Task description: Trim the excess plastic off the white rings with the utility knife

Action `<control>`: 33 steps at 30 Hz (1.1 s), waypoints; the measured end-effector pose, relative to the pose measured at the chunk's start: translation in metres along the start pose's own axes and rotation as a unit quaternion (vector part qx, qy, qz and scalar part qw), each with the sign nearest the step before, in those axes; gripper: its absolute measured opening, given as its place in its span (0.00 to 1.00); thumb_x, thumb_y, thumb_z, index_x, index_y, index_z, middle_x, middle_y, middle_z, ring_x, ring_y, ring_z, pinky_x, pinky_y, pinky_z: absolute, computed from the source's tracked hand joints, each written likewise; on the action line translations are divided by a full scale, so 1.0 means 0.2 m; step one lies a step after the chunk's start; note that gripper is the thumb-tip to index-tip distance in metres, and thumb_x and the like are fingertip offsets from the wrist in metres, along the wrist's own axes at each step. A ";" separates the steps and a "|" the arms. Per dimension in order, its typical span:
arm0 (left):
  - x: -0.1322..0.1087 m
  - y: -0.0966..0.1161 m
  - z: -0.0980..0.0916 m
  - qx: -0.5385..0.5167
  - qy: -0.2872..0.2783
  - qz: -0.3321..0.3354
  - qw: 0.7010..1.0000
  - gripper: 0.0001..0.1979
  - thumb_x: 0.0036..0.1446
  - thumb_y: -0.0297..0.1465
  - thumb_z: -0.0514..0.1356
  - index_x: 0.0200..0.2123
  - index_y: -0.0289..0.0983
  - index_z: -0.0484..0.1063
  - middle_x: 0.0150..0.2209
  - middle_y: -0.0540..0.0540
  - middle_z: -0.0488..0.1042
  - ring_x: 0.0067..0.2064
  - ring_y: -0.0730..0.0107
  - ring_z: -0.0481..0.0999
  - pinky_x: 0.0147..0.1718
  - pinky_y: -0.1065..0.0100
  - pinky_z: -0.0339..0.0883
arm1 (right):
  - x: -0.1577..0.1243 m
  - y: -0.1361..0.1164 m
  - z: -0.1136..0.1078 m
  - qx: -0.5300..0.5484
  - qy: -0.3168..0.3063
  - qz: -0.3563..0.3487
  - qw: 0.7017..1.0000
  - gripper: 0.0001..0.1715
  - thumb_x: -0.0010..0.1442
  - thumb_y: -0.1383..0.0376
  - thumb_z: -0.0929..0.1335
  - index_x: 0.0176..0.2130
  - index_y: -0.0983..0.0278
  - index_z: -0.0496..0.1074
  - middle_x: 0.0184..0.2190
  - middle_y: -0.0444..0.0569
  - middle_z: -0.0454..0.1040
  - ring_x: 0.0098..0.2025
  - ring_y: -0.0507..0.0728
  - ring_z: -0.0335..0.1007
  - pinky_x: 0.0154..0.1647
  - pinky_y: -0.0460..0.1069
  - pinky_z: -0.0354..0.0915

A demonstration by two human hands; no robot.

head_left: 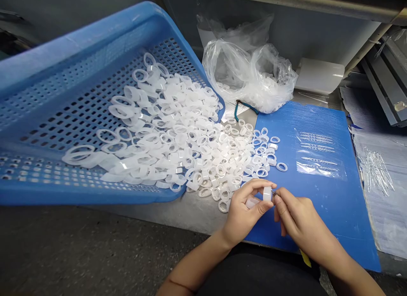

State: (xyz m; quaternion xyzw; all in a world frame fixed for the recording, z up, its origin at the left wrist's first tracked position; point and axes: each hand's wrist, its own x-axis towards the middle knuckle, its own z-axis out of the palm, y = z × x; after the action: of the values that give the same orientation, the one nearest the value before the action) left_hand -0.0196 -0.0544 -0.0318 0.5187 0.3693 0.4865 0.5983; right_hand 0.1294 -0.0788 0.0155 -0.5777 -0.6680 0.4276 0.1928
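Note:
My left hand (243,211) is closed on a translucent white plastic ring (267,194), held upright between thumb and fingers. Another whitish piece (252,202) shows against the palm of that hand. Fingers pinched, my right hand (294,213) brings a thin dark metal tip (274,194) up to the ring's right side; the rest of this tool is mostly hidden in the hand. A yellow strip (305,258) shows below the right wrist, and I cannot tell whether it belongs to the tool. Both hands are above a blue sheet (321,211).
A tilted blue perforated basket (79,196) spills a heap of white rings (178,130) onto the metal table. Behind stand a clear plastic bag (248,75) and teal-handled pliers (237,111). Thin clear sticks (318,147) lie on the sheet, with more sticks (378,171) at right.

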 end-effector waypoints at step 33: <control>0.05 -0.01 0.01 -0.226 -0.033 -0.164 0.960 0.20 0.55 0.44 0.63 0.37 0.32 0.75 0.29 0.43 0.77 0.18 0.82 0.63 0.09 0.82 0.47 | 0.00 0.08 -0.03 -0.025 0.151 -0.155 0.976 0.06 0.64 0.65 0.64 0.33 0.61 0.66 0.18 0.37 0.62 0.17 0.49 0.55 0.19 0.43 0.55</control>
State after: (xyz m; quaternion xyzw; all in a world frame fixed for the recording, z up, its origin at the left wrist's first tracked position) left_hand -0.0156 -0.0455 -0.0326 0.3184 0.3098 0.4354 0.7830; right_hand 0.1441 -0.0778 0.0076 -0.5301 -0.7228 0.2835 0.3409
